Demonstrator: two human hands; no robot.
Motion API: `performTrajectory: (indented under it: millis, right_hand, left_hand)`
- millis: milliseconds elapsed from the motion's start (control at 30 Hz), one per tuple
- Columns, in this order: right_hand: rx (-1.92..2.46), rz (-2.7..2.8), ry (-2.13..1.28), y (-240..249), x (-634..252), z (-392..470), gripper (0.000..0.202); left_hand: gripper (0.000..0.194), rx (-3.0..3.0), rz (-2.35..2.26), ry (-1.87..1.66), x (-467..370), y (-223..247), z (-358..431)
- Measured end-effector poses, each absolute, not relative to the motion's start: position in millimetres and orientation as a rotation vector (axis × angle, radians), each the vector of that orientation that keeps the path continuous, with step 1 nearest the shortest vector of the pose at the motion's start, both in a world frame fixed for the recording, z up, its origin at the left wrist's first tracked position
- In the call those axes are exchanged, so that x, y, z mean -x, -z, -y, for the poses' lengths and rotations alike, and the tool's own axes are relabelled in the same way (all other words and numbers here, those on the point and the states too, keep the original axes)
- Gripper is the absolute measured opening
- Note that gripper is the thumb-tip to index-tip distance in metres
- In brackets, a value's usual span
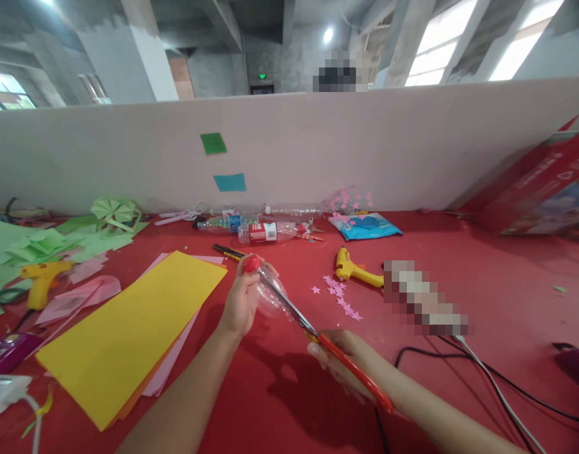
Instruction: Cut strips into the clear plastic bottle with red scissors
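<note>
My left hand is closed around the neck end of a clear plastic bottle with a red cap. The bottle is held above the table, cap pointing up and to the left. In my right hand is a pair of scissors with red handles. Their long metal blades reach up and left across the bottle toward its cap. Whether the blades cut into the plastic I cannot tell. Just beyond my left hand lies a black and yellow cutter knife.
Yellow paper sheets lie left. Pink stars, a yellow glue gun and cables are right. Plastic bottles and a blue packet lie along the white partition. Another glue gun and green paper are far left.
</note>
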State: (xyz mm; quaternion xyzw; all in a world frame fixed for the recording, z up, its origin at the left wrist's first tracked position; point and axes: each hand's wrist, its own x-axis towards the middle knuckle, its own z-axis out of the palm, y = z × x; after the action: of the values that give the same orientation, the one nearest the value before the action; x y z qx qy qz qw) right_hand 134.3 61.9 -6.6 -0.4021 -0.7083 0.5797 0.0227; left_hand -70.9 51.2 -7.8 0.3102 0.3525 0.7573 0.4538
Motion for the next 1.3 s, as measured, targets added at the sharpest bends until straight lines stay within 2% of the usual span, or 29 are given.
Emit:
performTrajectory:
  millis: [733, 1300]
  right_hand:
    - [1.213, 2.198, -1.708, 0.9, -130.7, -58.1, 0.050]
    - [1.262, 2.252, -1.676, -2.0, -131.6, -61.3, 0.040]
  left_hand:
    - [0.020, -0.754, -0.883, -1.868, 65.9, 7.3, -50.6]
    - [0.019, -0.841, -0.928, -1.872, 69.7, 13.6, -52.3]
